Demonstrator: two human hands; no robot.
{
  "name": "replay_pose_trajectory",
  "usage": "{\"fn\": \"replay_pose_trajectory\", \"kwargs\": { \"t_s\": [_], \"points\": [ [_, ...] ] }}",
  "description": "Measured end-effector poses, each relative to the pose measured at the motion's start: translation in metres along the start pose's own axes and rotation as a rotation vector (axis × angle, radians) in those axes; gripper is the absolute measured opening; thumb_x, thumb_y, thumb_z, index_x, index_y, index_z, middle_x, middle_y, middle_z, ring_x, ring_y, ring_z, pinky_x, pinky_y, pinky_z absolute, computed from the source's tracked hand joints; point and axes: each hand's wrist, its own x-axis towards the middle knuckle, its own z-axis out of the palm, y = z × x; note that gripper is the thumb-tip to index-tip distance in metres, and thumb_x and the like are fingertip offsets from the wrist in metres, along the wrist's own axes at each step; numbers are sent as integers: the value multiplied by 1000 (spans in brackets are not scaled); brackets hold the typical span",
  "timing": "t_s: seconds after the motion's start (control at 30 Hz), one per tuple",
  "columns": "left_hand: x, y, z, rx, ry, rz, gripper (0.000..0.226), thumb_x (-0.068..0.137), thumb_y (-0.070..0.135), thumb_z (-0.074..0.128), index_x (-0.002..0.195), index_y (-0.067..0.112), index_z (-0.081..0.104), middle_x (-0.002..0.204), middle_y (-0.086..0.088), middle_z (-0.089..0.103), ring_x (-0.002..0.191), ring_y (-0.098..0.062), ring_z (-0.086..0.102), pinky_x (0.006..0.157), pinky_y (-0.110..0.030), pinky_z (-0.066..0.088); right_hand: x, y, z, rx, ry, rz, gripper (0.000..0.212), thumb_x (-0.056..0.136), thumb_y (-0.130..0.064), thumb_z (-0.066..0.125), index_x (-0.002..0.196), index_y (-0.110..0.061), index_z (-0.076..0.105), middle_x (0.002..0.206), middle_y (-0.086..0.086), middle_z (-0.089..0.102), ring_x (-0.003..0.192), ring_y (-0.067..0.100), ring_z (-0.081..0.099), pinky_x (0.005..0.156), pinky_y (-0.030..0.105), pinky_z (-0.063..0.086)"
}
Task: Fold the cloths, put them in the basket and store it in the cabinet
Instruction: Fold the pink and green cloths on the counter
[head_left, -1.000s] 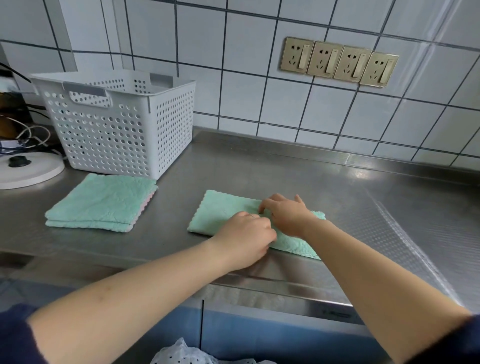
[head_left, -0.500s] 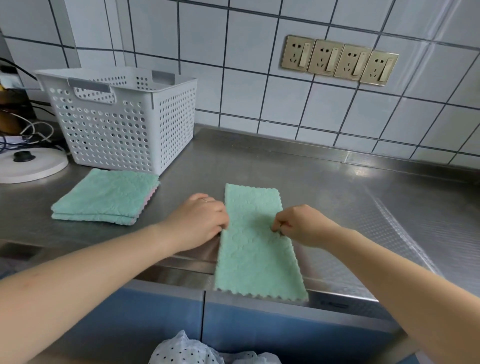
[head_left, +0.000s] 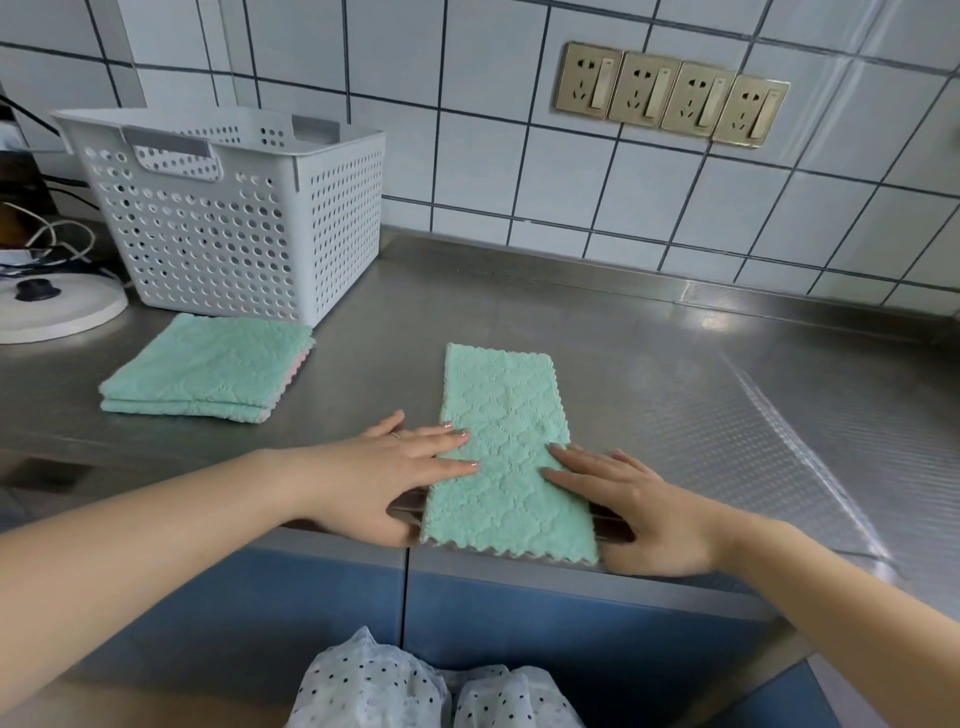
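A mint-green cloth (head_left: 506, 447), folded into a long strip, lies lengthwise on the steel counter (head_left: 675, 374), its near end at the front edge. My left hand (head_left: 384, 473) lies flat beside it, straight fingertips pressing its left edge. My right hand (head_left: 639, 504) lies flat on the other side, fingertips on its right edge. A stack of folded green cloths (head_left: 208, 371), pink showing at one edge, sits to the left. Behind that stack stands a white perforated basket (head_left: 234, 223); its inside is hidden. Blue cabinet doors (head_left: 322, 592) show below the counter, closed.
A round white appliance base (head_left: 57, 312) and tangled cables (head_left: 52, 239) sit at the far left. Tiled wall with several brass sockets (head_left: 670, 96) runs behind the counter. A textured clear mat (head_left: 753, 431) covers the counter's right part.
The strip was turned from crosswise to lengthwise, with its near end over the front edge, then pushed back onto the counter. Both hands went from pinching its sides to lying flat.
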Motion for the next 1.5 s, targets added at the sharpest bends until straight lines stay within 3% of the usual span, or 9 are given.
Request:
{"fn": "replay_pose_trajectory", "kwargs": {
  "t_s": [0.23, 0.4, 0.53, 0.7, 0.8, 0.9, 1.3, 1.4, 1.5],
  "points": [
    [-8, 7, 12, -51, 200, 40, 65, 80, 28, 25, 142, 47, 21, 154, 19, 4, 139, 8, -7, 116, -41, -14, -8, -9, 30, -57, 557, -156, 38, 85, -32, 48, 120, -25, 60, 130, -5, 58, 132, 9, 42, 112, 50, 19],
    [-6, 6, 13, -469, 530, 95, 41, 84, 32, 38, 117, 32, 63, 122, 28, 58, 121, 11, 44, 115, -19, 10, -4, -28, 15, 221, 707, -40, 19, 91, -25, 48, 100, -25, 65, 103, -11, 70, 93, -2, 62, 98, 21, 42],
    [19, 10, -8, -908, 747, -156, 30, 95, 22, 52, 67, 12, 56, 57, 14, 51, 56, 2, 44, 62, -22, 34, 27, -38, -12, 718, 849, 207, 20, 96, -28, 48, 87, -14, 59, 80, 13, 62, 67, 21, 50, 64, 31, 40],
    [54, 0, -29, -1246, 835, -237, 21, 97, 22, 48, 117, 20, 52, 93, -15, 66, 87, -24, 62, 81, -35, 48, 79, -24, -39, 929, 850, 469, 33, 97, -33, 43, 77, -7, 42, 70, 7, 37, 63, 15, 33, 56, 30, 25],
    [68, -4, -34, -1198, 810, -257, 61, 97, 14, 48, 148, 27, 18, 107, -10, 59, 100, -21, 57, 80, -21, 45, 105, -5, -43, 948, 746, 587, 41, 97, -34, 41, 101, 6, 53, 81, 20, 50, 73, 19, 43, 64, 30, 32],
    [81, -16, -32, -1019, 751, -327, 51, 94, 10, 52, 142, 17, 37, 144, -6, 44, 134, -18, 40, 107, -22, 28, 120, 10, -40, 811, 599, 662, 34, 98, -29, 39, 94, 0, 57, 81, 11, 53, 72, 22, 48, 65, 30, 36],
    [99, -26, -39, -811, 545, -518, 43, 94, 18, 55, 136, 13, 48, 137, -11, 49, 126, -23, 47, 98, -24, 35, 130, 26, -39, 724, 452, 759, 36, 97, -22, 43, 63, -12, 41, 61, 3, 42, 54, 18, 42, 41, 21, 33],
    [97, -32, -46, -814, 531, -519, 41, 93, 21, 55, 133, 11, 50, 133, -12, 52, 120, -24, 52, 96, -25, 39, 124, 36, -43, 782, 501, 793, 23, 93, -21, 46, 75, -9, 50, 67, 9, 54, 55, 24, 53, 47, 24, 48],
    [94, -36, -49, -534, 643, -551, 36, 94, 25, 51, 129, 17, 55, 129, -7, 50, 114, -24, 54, 99, -30, 40, 115, 43, -49, 525, 584, 812, 33, 93, -26, 45, 122, -12, 53, 117, 13, 61, 102, 31, 60, 84, 33, 46]
  ]
}}
